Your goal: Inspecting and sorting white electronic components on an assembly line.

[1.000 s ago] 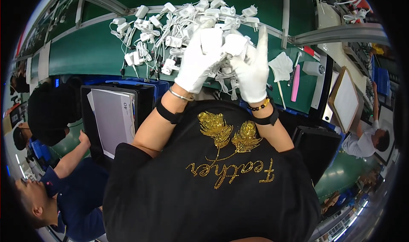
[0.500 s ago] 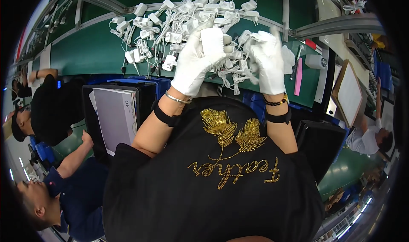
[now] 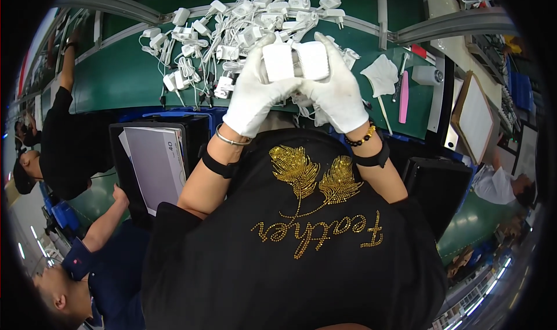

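Observation:
Both my hands wear white gloves and meet in front of my chest, just above the near edge of the bench. My left hand [image 3: 250, 99] is closed on a white power adapter [image 3: 278, 62], its smooth face toward me. Close beside it, a second white power adapter [image 3: 314, 60] sits in my right hand [image 3: 343, 95], fingers and thumb around it. The prongs of both adapters are hidden. Beyond my hands lies a heap of white plug adapters [image 3: 246, 35] with coiled white cables.
Right of my hands lie a white cloth [image 3: 380, 76], a pink tool [image 3: 404, 98], a dark pen-like tool [image 3: 398, 86] and a grey cylinder [image 3: 426, 75]. A black bin with papers [image 3: 152, 161] stands left. A metal rail crosses behind the heap; people work at left and right.
My hands have come together, bringing the two adapters side by side. My right hand has moved left, away from the white cloth, which now shows fully.

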Available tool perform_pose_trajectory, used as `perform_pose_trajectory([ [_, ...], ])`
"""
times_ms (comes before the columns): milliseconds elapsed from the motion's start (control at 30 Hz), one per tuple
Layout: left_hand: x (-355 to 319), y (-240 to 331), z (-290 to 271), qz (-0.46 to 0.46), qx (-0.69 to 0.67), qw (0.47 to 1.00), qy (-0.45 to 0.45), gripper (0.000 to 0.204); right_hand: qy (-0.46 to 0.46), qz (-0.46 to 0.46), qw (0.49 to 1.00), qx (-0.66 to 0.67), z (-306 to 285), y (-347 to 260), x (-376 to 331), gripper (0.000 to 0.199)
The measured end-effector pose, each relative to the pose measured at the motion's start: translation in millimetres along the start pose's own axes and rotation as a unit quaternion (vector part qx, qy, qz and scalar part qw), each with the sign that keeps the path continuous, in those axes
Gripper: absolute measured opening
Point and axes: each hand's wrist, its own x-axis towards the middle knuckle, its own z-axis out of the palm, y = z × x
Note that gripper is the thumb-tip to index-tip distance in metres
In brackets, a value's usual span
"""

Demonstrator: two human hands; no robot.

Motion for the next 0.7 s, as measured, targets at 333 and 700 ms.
perform_pose_trajectory([
  [333,-2,5,6,-0.016,0.064,0.996,-0.056,0.093,-0.065,-0.096,0.971,0.208,-8,13,-1,0.076],
  [700,-4,3,6,-0.048,0.004,0.996,-0.072,0.091,-0.081,-0.065,0.968,0.228,-16,20,-1,0.072],
])
